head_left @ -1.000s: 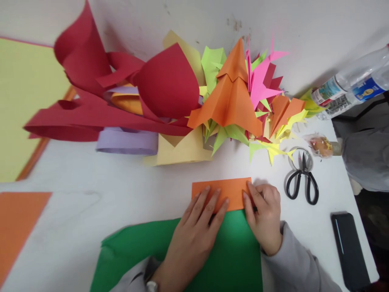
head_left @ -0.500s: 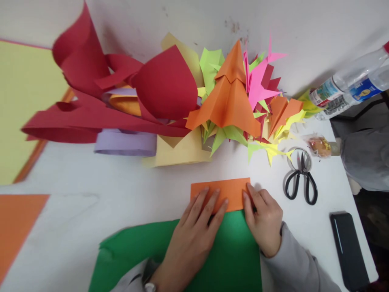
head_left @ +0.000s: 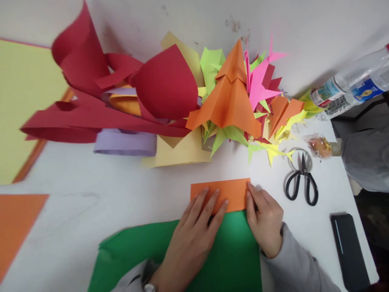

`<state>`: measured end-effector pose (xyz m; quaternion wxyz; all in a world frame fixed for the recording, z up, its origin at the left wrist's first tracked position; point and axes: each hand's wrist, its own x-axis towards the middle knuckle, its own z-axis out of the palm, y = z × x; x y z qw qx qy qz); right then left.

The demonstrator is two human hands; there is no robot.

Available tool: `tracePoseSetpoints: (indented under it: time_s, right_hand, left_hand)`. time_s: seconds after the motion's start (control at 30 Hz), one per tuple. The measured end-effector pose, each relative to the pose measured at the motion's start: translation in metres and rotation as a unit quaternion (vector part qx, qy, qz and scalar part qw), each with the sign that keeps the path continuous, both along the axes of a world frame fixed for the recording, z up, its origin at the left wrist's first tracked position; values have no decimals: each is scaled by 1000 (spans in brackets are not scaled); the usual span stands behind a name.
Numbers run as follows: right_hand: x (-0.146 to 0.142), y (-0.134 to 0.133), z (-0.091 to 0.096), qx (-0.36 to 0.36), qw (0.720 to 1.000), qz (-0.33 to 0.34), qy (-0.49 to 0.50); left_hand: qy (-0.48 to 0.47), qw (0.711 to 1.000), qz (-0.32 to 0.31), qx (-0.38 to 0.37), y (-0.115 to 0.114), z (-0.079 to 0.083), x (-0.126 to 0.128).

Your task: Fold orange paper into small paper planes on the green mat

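Note:
A folded orange paper (head_left: pixel 235 194) lies flat at the upper edge of a sheet of green paper (head_left: pixel 133 243). My left hand (head_left: pixel 194 227) rests on the orange paper with its fingers stretched out and spread, covering its lower left part. At the paper's right edge, my right hand (head_left: pixel 264 219) is closed, thumb and forefinger pinching near the upper right corner. The other fingers of that hand are curled under. Part of the green sheet is hidden beneath my left forearm.
Behind lie curled red paper (head_left: pixel 168 87), a lilac paper strip (head_left: pixel 126 142) and a heap of folded shapes with an orange paper plane (head_left: pixel 227 103). Black-handled scissors (head_left: pixel 304 174), a phone (head_left: pixel 349 251) and plastic bottles (head_left: pixel 331 91) are on the right. Orange sheet (head_left: pixel 18 231) at left.
My right thumb has shifted slightly right, from on top of the orange paper to its right edge. My left hand stays where it was.

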<state>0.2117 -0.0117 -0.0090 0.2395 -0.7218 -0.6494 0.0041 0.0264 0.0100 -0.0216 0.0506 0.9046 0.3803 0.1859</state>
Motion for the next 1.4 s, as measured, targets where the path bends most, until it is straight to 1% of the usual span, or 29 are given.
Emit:
tracePoseSetpoints:
  time_s: [0.23,0.4,0.77,1.03,1.17,1.4]
  right_hand:
    - [2,-1,-5,-9,1000,-11,-7]
    - [1,0,-3,-5,1000,-17,-21]
    - [2,-1,-4,-8,999,-9,-42]
    - [6,-2,-8,21,998,4,-53]
    - [8,-4,-10,16,998,10,-57]
    - [8,-3,-7,18,998,13,-59]
  left_hand:
    - [6,1000,5,-3,0,-1,-1]
    - [6,1000,3,2,1,0,0]
    - [5,1000,-1,1,1,1,0]
    - [8,1000,5,-6,1,4,0]
    - [8,1000,4,-13,1,7,1]
    - [3,1000,4,-20,0,8,2]
